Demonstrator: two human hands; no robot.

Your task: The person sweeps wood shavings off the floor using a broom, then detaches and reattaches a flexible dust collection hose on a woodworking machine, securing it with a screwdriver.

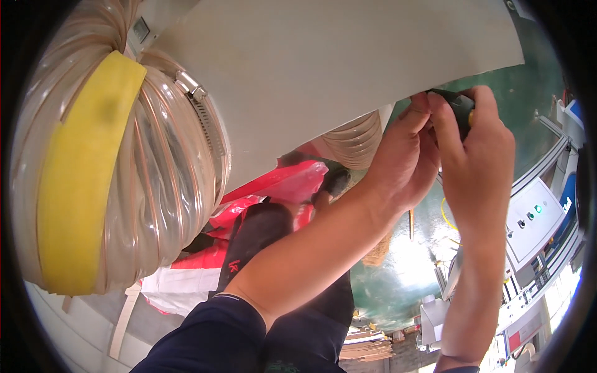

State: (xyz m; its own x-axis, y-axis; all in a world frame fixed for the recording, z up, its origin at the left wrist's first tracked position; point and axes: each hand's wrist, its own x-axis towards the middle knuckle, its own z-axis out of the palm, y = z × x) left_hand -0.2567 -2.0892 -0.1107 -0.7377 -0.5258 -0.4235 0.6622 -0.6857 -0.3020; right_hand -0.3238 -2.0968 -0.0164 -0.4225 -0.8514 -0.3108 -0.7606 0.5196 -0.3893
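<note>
Pale grey panel (348, 56). At its lower right edge: dark object (461, 110), right hand (480, 155) clamped on it; left hand (407, 149) alongside, fingers bunched, grip unclear. Clear ribbed hose (165, 180), yellow band (84, 186). Green shiny floor (398, 289). White control box (532, 217), far right.

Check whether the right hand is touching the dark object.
Touching. The head view shows it: the right hand holds the dark object between its thumb and curled fingers.
</note>
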